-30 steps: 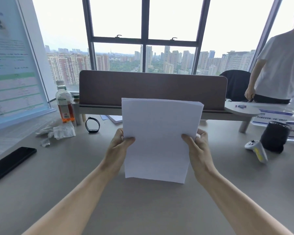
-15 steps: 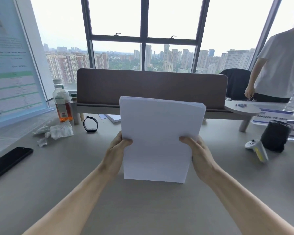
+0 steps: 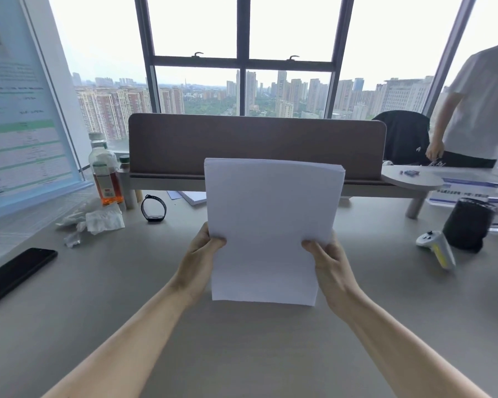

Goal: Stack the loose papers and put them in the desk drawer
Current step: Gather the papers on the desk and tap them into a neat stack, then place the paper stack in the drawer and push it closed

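Observation:
A stack of white papers (image 3: 268,225) stands upright in front of me, its bottom edge on or just above the grey desk (image 3: 242,354). My left hand (image 3: 199,259) grips the stack's left edge and my right hand (image 3: 328,262) grips its right edge, thumbs on the near face. The top edges of the sheets are nearly flush. No drawer is in view.
A black phone (image 3: 15,274) lies at the left, with crumpled tissues (image 3: 95,221), a bottle of orange drink (image 3: 105,170) and a black wristband (image 3: 153,208) behind it. A brown divider panel (image 3: 256,139) backs the desk. A white controller (image 3: 437,248) and black cup (image 3: 469,222) sit right. A person (image 3: 477,110) stands far right.
Both hands have slid a little lower along the stack's side edges, and the sheets' top edges look more even. The stack stays upright in the same spot.

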### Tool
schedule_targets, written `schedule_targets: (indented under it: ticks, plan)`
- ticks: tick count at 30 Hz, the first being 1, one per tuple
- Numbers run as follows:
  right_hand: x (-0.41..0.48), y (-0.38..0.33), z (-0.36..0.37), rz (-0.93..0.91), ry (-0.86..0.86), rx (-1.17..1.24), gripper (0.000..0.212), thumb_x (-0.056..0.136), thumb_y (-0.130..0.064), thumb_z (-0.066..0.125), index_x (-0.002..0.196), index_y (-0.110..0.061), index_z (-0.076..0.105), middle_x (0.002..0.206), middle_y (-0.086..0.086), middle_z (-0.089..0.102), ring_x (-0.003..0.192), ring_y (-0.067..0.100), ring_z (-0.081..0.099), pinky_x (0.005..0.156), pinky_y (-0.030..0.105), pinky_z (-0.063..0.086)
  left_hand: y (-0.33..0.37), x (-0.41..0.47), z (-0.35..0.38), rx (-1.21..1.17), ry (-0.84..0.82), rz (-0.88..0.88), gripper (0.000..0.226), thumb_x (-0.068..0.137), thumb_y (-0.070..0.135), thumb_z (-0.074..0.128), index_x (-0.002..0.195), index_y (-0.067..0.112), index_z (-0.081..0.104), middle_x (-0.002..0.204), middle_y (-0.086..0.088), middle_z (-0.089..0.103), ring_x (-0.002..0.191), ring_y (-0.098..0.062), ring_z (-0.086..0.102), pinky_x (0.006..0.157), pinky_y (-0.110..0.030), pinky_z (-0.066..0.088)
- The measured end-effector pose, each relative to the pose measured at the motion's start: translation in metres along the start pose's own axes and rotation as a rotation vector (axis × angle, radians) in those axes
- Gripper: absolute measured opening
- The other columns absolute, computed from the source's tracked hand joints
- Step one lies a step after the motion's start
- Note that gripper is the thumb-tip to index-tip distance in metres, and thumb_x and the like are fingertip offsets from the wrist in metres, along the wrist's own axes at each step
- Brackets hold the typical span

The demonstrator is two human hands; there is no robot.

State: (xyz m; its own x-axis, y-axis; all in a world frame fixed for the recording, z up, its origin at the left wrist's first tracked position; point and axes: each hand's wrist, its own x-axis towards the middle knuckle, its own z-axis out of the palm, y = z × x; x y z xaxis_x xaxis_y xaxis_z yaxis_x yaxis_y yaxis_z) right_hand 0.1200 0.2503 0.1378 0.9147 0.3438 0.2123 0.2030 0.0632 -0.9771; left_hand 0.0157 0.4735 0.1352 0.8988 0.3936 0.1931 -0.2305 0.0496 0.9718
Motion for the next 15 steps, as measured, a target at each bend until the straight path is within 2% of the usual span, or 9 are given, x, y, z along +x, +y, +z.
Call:
schedule_targets:
  ticks: [4,7,8,10,13,15]
  plan:
    - [-0.017,0.017,0.000,0.041,-0.018,-0.177,0.023,0.099,-0.011,0.049,0.116,-0.025,0.050,0.118,0.006,0.070,0.116,0.032,0.064,0.104,0.050,0.048,-0.011,-0.016,0.006,0.225,0.031,0.057,0.040,0.105,0.006,0.041,0.132,0.030,0.059,0.129,0.010,0.072,0.124,-0.009,0.065,0.108,-0.039,0.048]
    - [-0.030,0.009,-0.011,-0.014,0.042,-0.323,0.019,0.094,-0.026,0.049,0.112,-0.022,0.046,0.110,0.002,0.072,0.106,0.033,0.068,0.096,0.059,0.052,-0.014,-0.027,0.022,0.341,0.119,0.117,0.026,0.108,0.011,0.040,0.119,0.030,0.055,0.109,0.025,0.072,0.106,0.004,0.067,0.093,-0.031,0.051]
    - [-0.031,0.000,-0.015,-0.050,0.045,-0.349,0.020,0.094,-0.028,0.049,0.111,-0.021,0.045,0.108,0.003,0.072,0.103,0.034,0.068,0.093,0.059,0.053,-0.010,-0.028,0.028,0.337,0.140,0.144,0.023,0.108,0.011,0.040,0.118,0.026,0.054,0.105,0.025,0.072,0.102,0.004,0.067,0.089,-0.028,0.050]
    - [-0.034,-0.023,-0.031,-0.110,0.066,-0.365,0.015,0.098,-0.025,0.050,0.110,-0.018,0.045,0.105,0.003,0.073,0.099,0.032,0.070,0.091,0.053,0.055,0.007,-0.028,0.046,0.304,0.137,0.191,0.021,0.108,0.009,0.040,0.120,0.019,0.055,0.106,0.016,0.073,0.098,0.002,0.068,0.085,-0.025,0.052]
    - [-0.048,-0.067,-0.082,-0.179,0.113,-0.258,0.010,0.102,-0.012,0.052,0.109,-0.015,0.047,0.105,0.003,0.072,0.092,0.014,0.070,0.087,0.034,0.052,0.041,-0.030,0.095,0.203,0.045,0.226,0.027,0.108,0.006,0.041,0.122,0.021,0.057,0.110,0.012,0.074,0.095,0.003,0.071,0.079,-0.017,0.054]
    - [-0.069,-0.094,-0.130,-0.209,0.151,-0.195,0.012,0.099,-0.015,0.058,0.110,-0.012,0.052,0.106,0.014,0.073,0.091,0.011,0.069,0.087,0.036,0.054,0.057,-0.035,0.137,0.116,-0.045,0.229,0.032,0.105,0.007,0.043,0.115,0.032,0.061,0.109,0.015,0.075,0.099,-0.003,0.071,0.085,-0.023,0.057]
